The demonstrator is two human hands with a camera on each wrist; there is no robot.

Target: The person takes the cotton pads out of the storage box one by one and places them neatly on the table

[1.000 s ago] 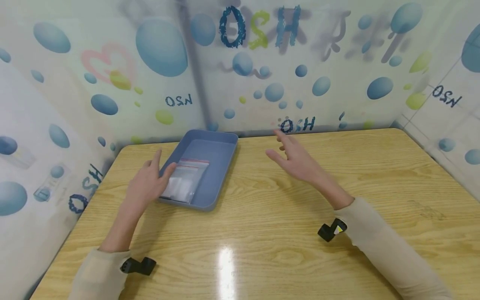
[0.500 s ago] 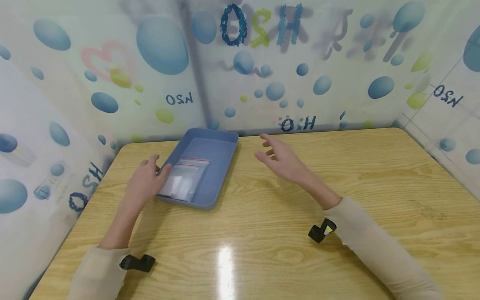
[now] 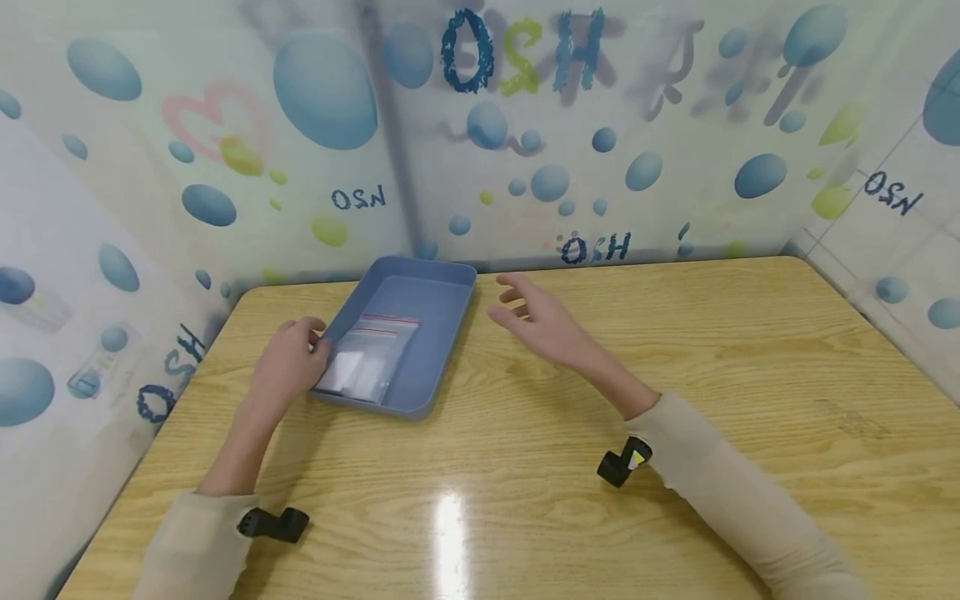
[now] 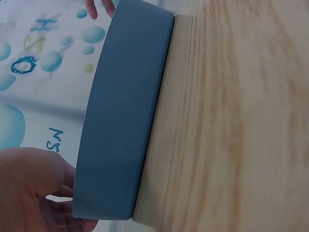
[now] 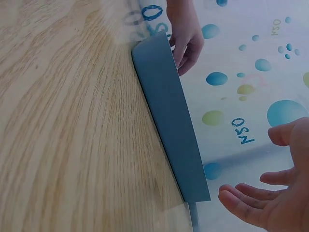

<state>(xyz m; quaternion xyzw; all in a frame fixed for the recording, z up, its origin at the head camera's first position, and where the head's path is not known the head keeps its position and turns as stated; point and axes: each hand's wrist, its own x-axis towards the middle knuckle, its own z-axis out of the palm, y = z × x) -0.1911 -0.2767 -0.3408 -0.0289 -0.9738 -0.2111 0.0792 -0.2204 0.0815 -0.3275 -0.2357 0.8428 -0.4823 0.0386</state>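
Note:
A blue-grey plastic tray [image 3: 431, 333] lies on the wooden table, its long side wall [image 4: 120, 111] facing the left wrist camera. Inside it, towards the near left, lie clear zip bags [image 3: 367, 367] with red seal strips and something whitish showing through. My left hand [image 3: 288, 358] grips the tray's left rim, thumb over the edge and fingers curled outside. Just right of the tray's far right corner, my right hand [image 3: 543, 325] hovers apart from it. Its fingers [image 5: 248, 200] are spread and loosely bent, with nothing between them.
The wooden table [image 3: 525, 483] stretches to the front and right. A pale wall covering [image 3: 487, 183] with blue bubbles rises right behind the tray and along both sides. Each sleeve carries a black wrist camera [image 3: 273, 525].
My left thumb and fingers have drawn in onto the tray's left rim. My right hand has moved left towards the tray's right side. The tray has stayed in place.

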